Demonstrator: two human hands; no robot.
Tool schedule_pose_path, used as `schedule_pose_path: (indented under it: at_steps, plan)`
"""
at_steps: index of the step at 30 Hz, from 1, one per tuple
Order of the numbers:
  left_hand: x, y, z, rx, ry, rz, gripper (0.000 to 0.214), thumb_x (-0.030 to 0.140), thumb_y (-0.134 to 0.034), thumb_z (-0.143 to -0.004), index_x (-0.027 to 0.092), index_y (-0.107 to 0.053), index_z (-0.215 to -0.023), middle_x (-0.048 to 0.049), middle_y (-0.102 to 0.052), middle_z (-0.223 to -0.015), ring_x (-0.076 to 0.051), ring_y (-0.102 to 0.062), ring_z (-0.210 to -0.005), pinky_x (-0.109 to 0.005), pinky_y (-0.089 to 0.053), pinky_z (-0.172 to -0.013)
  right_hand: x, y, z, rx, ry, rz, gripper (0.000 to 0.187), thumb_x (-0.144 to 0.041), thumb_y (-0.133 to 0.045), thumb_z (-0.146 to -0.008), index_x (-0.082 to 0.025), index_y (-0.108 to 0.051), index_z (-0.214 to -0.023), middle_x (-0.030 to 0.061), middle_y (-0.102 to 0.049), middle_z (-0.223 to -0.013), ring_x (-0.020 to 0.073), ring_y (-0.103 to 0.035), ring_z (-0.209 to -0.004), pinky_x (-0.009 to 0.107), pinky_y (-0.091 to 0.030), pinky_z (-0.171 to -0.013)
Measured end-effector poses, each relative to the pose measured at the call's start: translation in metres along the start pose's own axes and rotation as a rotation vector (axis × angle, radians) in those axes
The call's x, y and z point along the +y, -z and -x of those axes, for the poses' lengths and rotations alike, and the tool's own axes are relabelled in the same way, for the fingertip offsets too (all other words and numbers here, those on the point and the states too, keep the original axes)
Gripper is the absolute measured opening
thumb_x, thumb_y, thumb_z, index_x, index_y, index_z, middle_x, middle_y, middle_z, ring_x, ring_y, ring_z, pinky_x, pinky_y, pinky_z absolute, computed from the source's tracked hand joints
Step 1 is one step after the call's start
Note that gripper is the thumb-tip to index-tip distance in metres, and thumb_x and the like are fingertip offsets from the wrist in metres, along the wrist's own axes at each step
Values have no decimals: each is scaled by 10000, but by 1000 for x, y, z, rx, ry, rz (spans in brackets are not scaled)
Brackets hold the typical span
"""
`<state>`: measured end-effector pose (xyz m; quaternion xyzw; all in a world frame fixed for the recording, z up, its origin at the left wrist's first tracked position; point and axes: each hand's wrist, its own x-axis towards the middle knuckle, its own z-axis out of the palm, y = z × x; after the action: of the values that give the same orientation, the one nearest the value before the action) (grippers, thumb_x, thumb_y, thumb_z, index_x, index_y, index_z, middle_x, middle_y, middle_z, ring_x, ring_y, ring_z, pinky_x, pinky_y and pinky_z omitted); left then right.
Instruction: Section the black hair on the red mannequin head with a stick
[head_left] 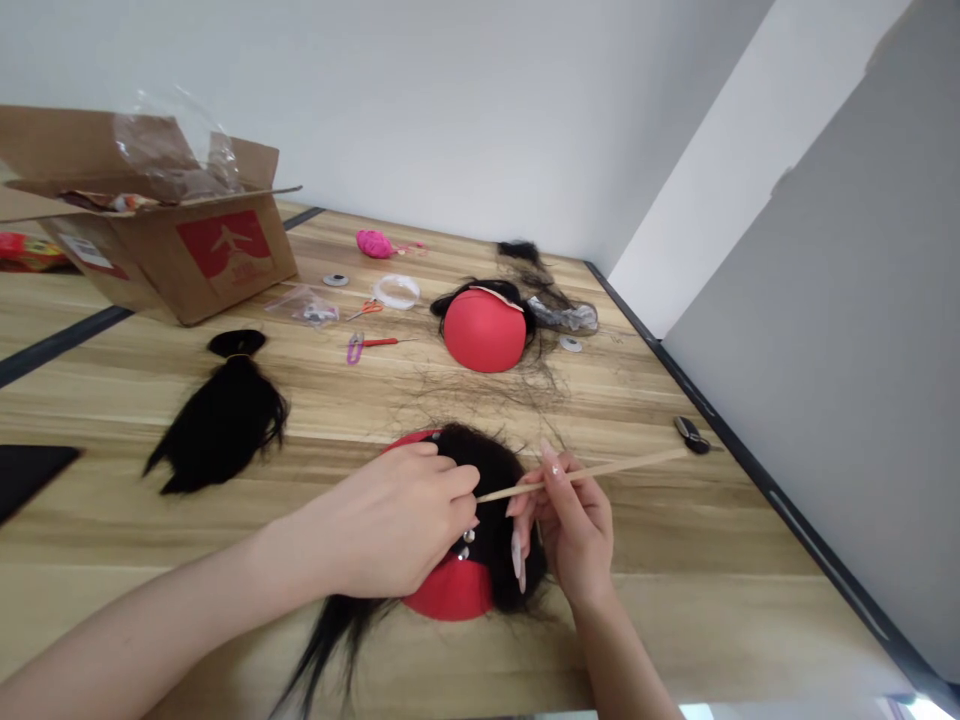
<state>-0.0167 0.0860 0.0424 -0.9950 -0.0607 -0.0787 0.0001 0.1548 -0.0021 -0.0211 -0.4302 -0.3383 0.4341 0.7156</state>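
A red dome form [450, 592] covered with black hair [491, 470] sits on the wooden table [712, 590] right in front of me. My left hand [394, 525] rests on top of it, fingers curled and pinching hair near the crown. My right hand [574, 520] grips a thin wooden stick [600, 471]; the stick's tip points left into the hair beside my left fingertips. Small silver pins [466, 540] show on the hair between both hands. A long strand of hair [322, 645] trails off toward the table's near edge.
A second red dome [484, 330] with hair stands farther back. A loose black hair bundle [221, 415] lies at left. An open cardboard box [161, 235], scissors [365, 310], a pink-handled tool [367, 345], a tape roll [397, 291], a pink ball [373, 243] and a black clip [691, 434] are scattered around.
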Motion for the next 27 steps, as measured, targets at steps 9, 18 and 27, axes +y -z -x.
schedule_pose_path:
  at_steps: [9, 18, 27]
  plan:
    - [5, 2, 1, -39, 29, 46, 146, 70, -582, -790, 169, -595, -683, -55, -617, -711, -232, -585, -640, -383, -404, -650, 3, 0, -9, 35, -103, -114, 330, -456, -726, -821, -158, -633, -715, 7, -686, -525, 107, -542, -269, 157, -414, -233]
    - [1, 5, 7, -49, -15, 85, 144, 63, -580, -823, 171, -638, -749, -40, -652, -796, -220, -573, -746, -382, -402, -796, 5, 5, -9, 16, -98, -102, 298, -421, -695, -857, -157, -632, -736, 8, -692, -536, 101, -545, -275, 143, -407, -238]
    - [3, 17, 10, -30, -147, 236, 155, 146, -630, -802, 189, -586, -659, -11, -619, -707, -199, -501, -736, -411, -356, -853, 2, 4, -10, 25, -95, -125, 302, -397, -711, -860, -145, -645, -708, 7, -684, -515, 75, -512, -254, 117, -392, -244]
